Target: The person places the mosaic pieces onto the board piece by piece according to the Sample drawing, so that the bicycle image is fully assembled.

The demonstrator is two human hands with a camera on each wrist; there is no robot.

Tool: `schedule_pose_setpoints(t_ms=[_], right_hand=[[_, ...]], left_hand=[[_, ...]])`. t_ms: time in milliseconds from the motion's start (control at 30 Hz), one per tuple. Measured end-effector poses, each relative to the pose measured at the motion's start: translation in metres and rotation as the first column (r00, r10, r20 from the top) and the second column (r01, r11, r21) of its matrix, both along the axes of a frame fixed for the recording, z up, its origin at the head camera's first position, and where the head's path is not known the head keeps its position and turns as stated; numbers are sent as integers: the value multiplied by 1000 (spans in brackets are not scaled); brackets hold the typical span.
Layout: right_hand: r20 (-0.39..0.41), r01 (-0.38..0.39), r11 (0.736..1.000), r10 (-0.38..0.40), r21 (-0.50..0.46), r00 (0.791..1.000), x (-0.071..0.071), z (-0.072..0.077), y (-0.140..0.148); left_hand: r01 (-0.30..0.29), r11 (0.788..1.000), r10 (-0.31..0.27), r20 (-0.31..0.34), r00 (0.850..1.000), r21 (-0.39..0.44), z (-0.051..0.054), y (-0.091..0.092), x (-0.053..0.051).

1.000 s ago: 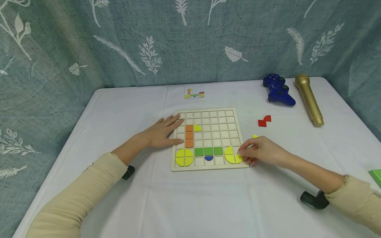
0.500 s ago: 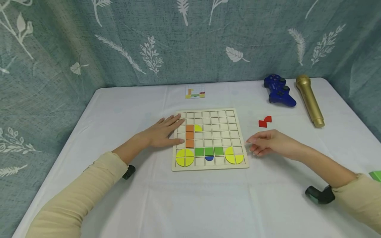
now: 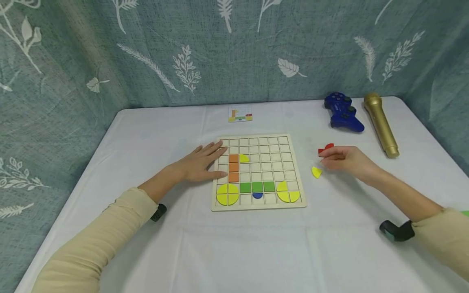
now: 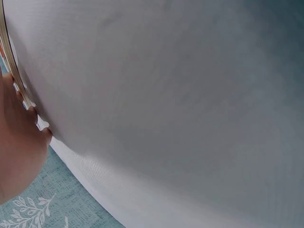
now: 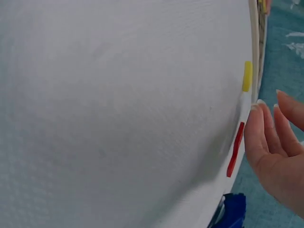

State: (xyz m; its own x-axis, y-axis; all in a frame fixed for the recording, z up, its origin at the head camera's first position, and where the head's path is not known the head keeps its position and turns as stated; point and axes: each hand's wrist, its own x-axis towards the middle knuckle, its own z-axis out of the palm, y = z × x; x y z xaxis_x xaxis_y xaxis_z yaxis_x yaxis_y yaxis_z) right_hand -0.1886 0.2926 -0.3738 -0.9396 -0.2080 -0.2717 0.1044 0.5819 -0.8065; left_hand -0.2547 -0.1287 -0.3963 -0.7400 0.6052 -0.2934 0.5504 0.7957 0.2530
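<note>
My left hand (image 3: 199, 163) lies flat with spread fingers on the left edge of the wooden grid board (image 3: 281, 137). On the board are orange squares (image 3: 233, 167), green squares (image 3: 257, 186), a blue half-circle (image 3: 258, 195) and yellow quarter-circles (image 3: 228, 194). The yellow shape at lower right (image 3: 283, 195) lacks its upper right quarter. My right hand (image 3: 348, 162) hovers right of the board, holding nothing, thumb apart from the fingers in the right wrist view. Beside its fingertips lies a loose yellow quarter-circle (image 3: 316, 172). Red pieces (image 3: 329, 146), partly hidden by the fingers, lie just beyond.
A small pattern card (image 3: 239, 114) lies behind the board. At the back right are a blue game controller (image 3: 343, 112) and a gold microphone (image 3: 381, 124). A green object (image 3: 465, 213) shows at the right edge. Patterned curtains (image 3: 249, 61) surround the white-covered table (image 3: 249, 248).
My right hand has left the board's lower right corner and moved right and away, uncovering the loose yellow quarter-circle and partly covering the red pieces. My left hand stays in place.
</note>
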Motion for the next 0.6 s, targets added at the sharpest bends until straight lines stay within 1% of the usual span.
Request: schedule_pose_setpoints(t_ms=[67,167,300,400,600], right_hand=[[-26,-21,999,21,33,999,0,-4,-2],[-62,-52,997,55,57,997,0,-8,-6],[-122,-86,993,97,86,988,-1,-12,-9],[-168,-127,984,146,121,975,-2,-14,-10],[-230,-213,962,250,172,940,-5,-17,-10]], left_hand=[[-2,1000,2,0,1000,-4,0,0,0],[-3,1000,3,-2,1000,-9,0,0,0],[-5,1000,5,-2,1000,-7,-1,0,0],[-6,1000,6,-4,1000,-8,-2,0,-1],[-6,1000,6,-7,1000,-9,-2,0,-1]])
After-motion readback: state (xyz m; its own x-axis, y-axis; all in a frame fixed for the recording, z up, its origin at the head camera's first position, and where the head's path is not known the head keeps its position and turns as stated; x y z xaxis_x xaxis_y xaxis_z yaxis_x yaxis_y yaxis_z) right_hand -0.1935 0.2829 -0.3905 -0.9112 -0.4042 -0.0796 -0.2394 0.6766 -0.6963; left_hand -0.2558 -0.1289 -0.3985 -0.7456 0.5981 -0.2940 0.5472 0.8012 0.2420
